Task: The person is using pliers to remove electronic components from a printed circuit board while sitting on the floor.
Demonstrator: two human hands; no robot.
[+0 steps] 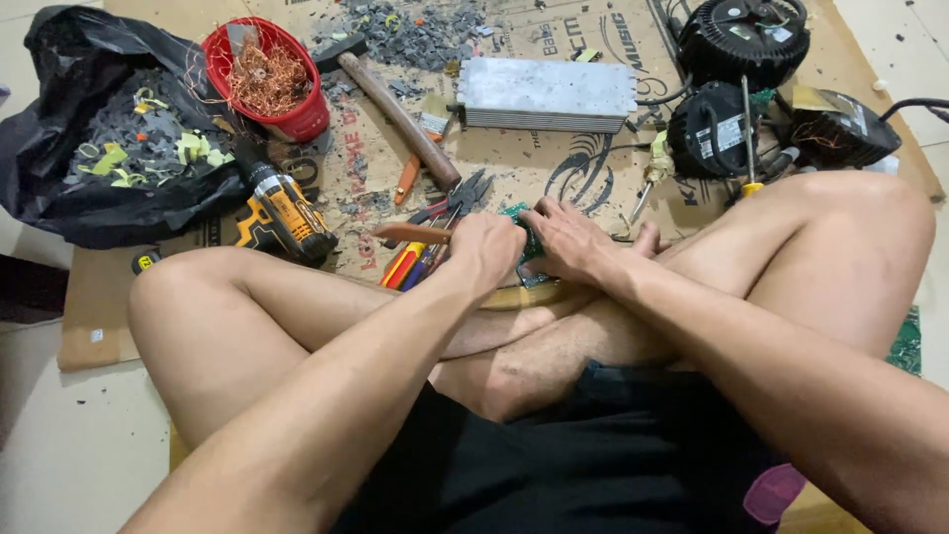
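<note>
A: Hands?
B: Left hand (486,252) fisted, grip pinching an orange-handled tool (410,233) against the green circuit board (524,237). Right hand (568,240) flat over the board, fingers pressed on it; grip not curled round anything I can make out.
A: Board where?
B: On the cardboard sheet (514,158) on the floor, at its near edge, just ahead of the crossed shins.
A: Around it?
B: Pliers (457,198) just beyond the left hand; yellow cordless drill (282,216) further left; red basket of copper wire (265,79) at the far left; finned metal housing (547,94) at the far edge.
</note>
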